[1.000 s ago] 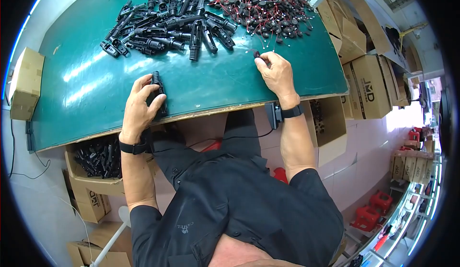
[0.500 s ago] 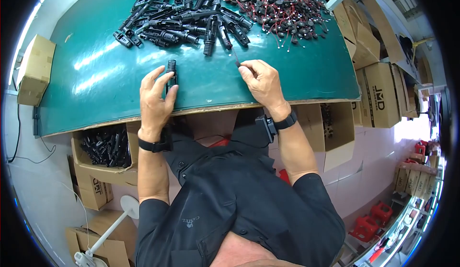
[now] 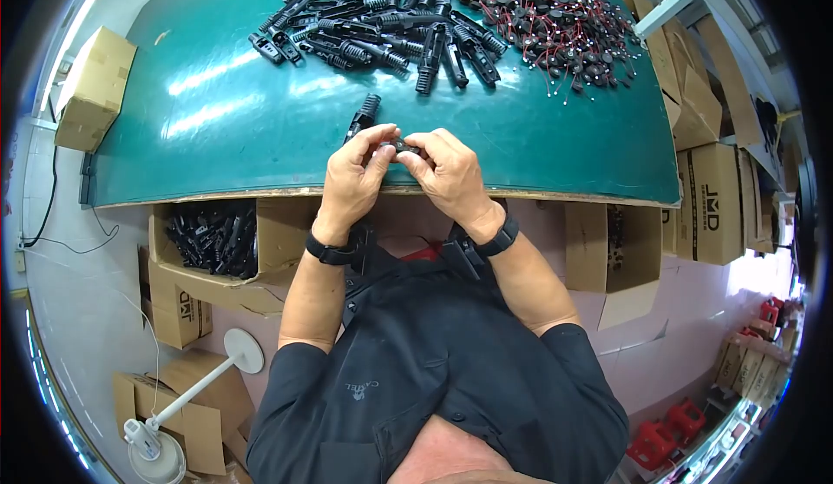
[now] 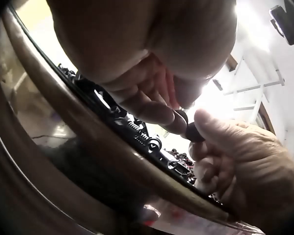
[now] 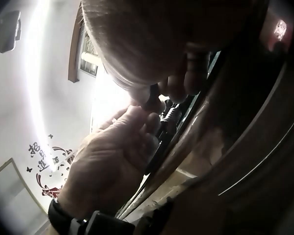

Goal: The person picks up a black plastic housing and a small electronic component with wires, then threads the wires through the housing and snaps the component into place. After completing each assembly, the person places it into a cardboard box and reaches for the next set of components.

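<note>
In the head view my left hand (image 3: 356,171) and right hand (image 3: 451,176) meet above the table's front edge. Their fingertips pinch a small dark round part (image 3: 399,146) between them, largely covered by fingers. The left wrist view shows the same black part (image 4: 194,131) at the right thumb, with the left fingertips close against it. Just beyond the left hand lies a black ribbed plastic housing (image 3: 364,112) on the green table (image 3: 260,167), its near end hidden behind that hand.
A pile of black ribbed housings (image 3: 382,28) lies at the back, beside a heap of small round black parts with red wires (image 3: 555,28). A carton (image 3: 95,89) stands at the left edge. Below the table front are an open box of black parts (image 3: 213,237) and another open box (image 3: 590,245).
My left hand has let go of the ribbed housing, which stays on the table. My right hand has brought the small round part leftward and nearer, and the hands now meet at it.
</note>
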Demonstrator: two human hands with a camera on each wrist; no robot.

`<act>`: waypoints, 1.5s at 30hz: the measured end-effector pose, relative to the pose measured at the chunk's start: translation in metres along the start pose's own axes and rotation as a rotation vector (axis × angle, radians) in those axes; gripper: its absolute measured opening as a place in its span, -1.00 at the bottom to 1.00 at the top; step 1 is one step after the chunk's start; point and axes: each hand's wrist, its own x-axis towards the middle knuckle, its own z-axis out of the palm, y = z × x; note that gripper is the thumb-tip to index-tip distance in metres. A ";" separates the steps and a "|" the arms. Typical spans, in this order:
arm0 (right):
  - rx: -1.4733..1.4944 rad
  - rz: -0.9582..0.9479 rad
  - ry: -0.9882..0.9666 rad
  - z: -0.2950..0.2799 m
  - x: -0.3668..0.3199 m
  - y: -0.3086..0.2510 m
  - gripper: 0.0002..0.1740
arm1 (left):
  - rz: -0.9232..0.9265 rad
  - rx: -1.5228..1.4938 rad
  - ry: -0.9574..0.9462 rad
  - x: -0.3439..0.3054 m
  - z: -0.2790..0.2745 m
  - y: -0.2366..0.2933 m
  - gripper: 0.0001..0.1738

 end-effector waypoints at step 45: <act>0.098 0.001 -0.026 0.001 -0.004 0.008 -0.75 | -0.221 -0.209 -0.129 -0.003 -0.015 -0.008 -0.68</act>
